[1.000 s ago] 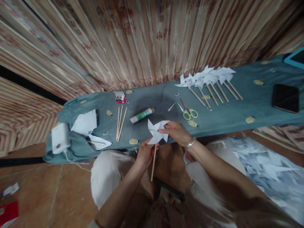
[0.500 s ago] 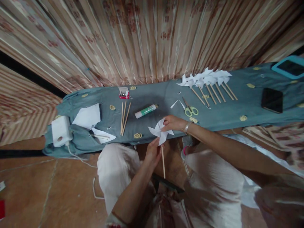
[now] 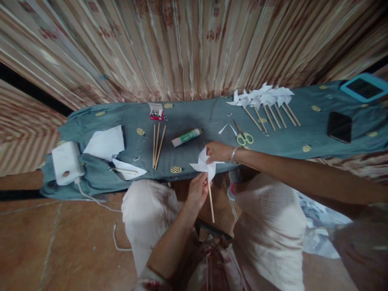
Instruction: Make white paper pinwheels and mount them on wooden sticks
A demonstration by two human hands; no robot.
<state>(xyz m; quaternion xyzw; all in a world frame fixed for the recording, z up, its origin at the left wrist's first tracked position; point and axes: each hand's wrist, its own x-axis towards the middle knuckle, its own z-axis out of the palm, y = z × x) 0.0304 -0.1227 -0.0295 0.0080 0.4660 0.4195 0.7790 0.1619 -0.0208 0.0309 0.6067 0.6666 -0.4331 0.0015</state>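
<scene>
A white paper pinwheel (image 3: 209, 169) on a wooden stick (image 3: 211, 202) is held over the near edge of the table. From below, my left hand (image 3: 198, 188) pinches it where the stick meets the paper. My right hand (image 3: 220, 152) has its fingers closed at the upper right blade, close to the centre; its fingertips are partly hidden. Just beyond that hand lie green-handled scissors (image 3: 244, 138) and two thin paper scraps (image 3: 223, 129). A green and white glue stick (image 3: 186, 137) rests to the upper left of the pinwheel.
Several finished pinwheels (image 3: 266, 99) lie in a row at the back right. Loose wooden sticks (image 3: 159, 146), a small red box of metal bits (image 3: 156, 113), paper sheets (image 3: 106, 142) and a white corded device (image 3: 67, 163) occupy the left. A phone (image 3: 339, 127) and blue-framed tablet (image 3: 365, 87) lie right.
My right hand has shifted up slightly against the blades, and the pinwheel has turned a little. My left hand keeps its hold. The whole view has shifted slightly.
</scene>
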